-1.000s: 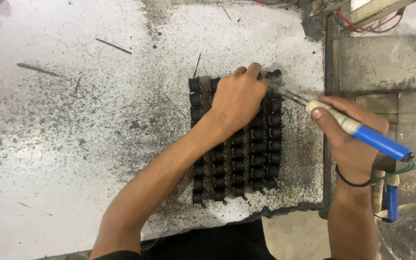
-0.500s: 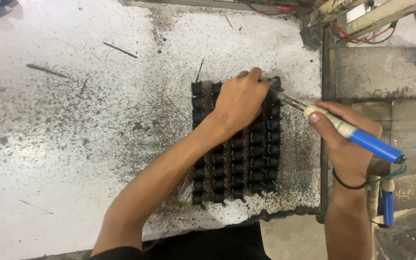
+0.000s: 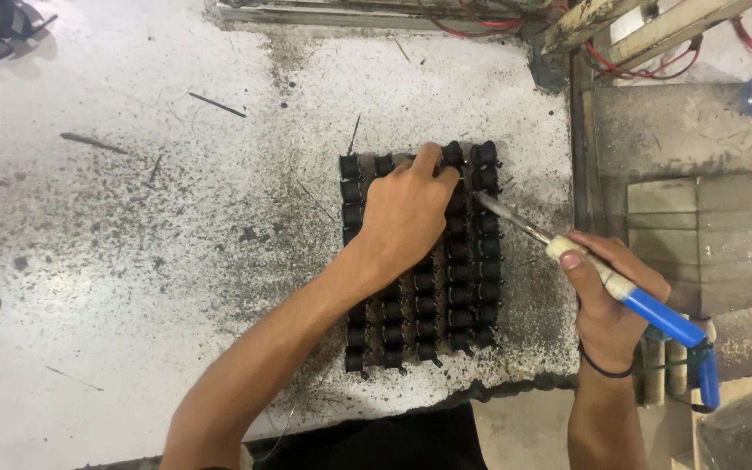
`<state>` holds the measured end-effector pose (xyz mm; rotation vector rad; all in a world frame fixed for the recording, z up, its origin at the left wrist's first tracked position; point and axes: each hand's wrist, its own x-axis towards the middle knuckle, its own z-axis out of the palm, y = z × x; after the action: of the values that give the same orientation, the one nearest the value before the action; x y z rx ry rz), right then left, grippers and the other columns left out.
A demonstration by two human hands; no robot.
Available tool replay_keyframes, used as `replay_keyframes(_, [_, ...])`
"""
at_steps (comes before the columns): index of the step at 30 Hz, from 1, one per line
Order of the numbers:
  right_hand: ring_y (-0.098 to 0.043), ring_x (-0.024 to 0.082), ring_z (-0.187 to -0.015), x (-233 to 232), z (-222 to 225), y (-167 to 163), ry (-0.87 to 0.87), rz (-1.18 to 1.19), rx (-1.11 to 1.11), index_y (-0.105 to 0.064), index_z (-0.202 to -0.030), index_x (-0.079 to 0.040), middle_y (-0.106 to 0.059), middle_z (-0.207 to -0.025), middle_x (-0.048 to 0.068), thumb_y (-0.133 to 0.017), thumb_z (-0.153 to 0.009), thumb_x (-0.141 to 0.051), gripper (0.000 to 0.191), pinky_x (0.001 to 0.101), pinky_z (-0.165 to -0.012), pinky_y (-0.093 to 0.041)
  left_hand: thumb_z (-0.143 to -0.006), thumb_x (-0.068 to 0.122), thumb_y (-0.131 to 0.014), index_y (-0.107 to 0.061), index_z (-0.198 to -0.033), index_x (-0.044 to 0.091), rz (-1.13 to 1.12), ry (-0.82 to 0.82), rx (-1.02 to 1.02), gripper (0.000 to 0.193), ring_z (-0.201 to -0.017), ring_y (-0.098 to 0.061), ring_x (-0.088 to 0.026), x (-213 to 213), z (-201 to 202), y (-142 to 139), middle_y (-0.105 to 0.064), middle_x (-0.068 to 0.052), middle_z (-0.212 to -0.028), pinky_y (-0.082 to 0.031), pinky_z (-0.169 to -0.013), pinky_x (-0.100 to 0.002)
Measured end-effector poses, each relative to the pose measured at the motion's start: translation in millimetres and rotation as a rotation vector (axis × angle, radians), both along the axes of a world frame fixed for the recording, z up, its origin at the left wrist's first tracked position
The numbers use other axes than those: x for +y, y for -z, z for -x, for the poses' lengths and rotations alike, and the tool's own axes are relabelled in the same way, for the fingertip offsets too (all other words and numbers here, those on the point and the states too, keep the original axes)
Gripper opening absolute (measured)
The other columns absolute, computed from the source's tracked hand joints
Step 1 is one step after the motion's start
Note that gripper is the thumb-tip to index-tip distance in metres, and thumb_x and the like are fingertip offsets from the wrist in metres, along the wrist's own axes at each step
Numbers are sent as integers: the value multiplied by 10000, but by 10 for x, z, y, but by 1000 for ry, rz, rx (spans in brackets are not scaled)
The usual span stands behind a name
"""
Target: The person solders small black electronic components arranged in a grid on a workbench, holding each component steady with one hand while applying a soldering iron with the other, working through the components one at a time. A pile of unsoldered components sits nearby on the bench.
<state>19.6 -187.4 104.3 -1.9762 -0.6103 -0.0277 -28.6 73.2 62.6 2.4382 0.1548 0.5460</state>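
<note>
A block of small black components is lying flat on the stained white worktop, set out in tidy rows and columns (its upper middle is hidden). A soldering iron with a blue handle and cream collar is slanting across its right side, metal tip resting among the upper rows.

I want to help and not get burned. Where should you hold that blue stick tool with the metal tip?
Hold the soldering iron by its blue handle, coming from the right, the way the right hand wraps it just behind the pale collar. The bare metal shaft and tip point left toward the block of black parts under the left hand, so that end is probably hot. Keep fingers off it.
</note>
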Motion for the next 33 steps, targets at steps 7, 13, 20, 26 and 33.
replay_keyframes(7, [-688,133,-893,71,-78,-13,-28,7,0,-734,-1135,58,-744,-996,123,-798,-1007,-117,226,213,-824,-505,-699,-7,-675,-710,-858,26,-33,22,-6,166,-901,-682,-322,-59,-69,172,-619,-139,-991,-600,-612,-430])
replay_keyframes(13, [-697,123,-850,90,-114,-21,-45,42,-17,-740,-1154,32,-750,-989,128,-800,-1012,-137,228,199,-752,-501,-750,-30,-673,-742,-910,0,-47,57,58,176,-898,-683,-283,-80,-134,235,-629,-147,-1006,-609,-564,-379])
replay_keyframes(20, [-708,112,-784,221,-201,-191,-110,157,-33,-742,-1165,8,-762,-1011,115,-799,-969,-103,232,193,-666,-502,-697,-30,-699,-740,-877,-10,-53,101,37,186,-890,-680,-309,-142,-172,250,-629,-163,-970,-608,-559,-393])
replay_keyframes(26, [-720,133,-798,254,-238,-338,-151,297,-126,-751,-1179,5,-759,-998,123,-822,-933,-59,264,217,-679,-525,-706,-42,-704,-703,-945,-28,-47,115,26,240,-895,-681,-338,-181,-191,182,-621,-184,-982,-616,-605,-418])
replay_keyframes(33, [-724,137,-885,6,-96,-204,11,-62,47,-749,-1158,31,-759,-1021,124,-805,-1028,-169,246,231,-802,-542,-785,-59,-670,-665,-1048,-6,27,15,34,268,-822,-697,-324,-137,84,-99,-673,-152,-899,-596,-585,-437])
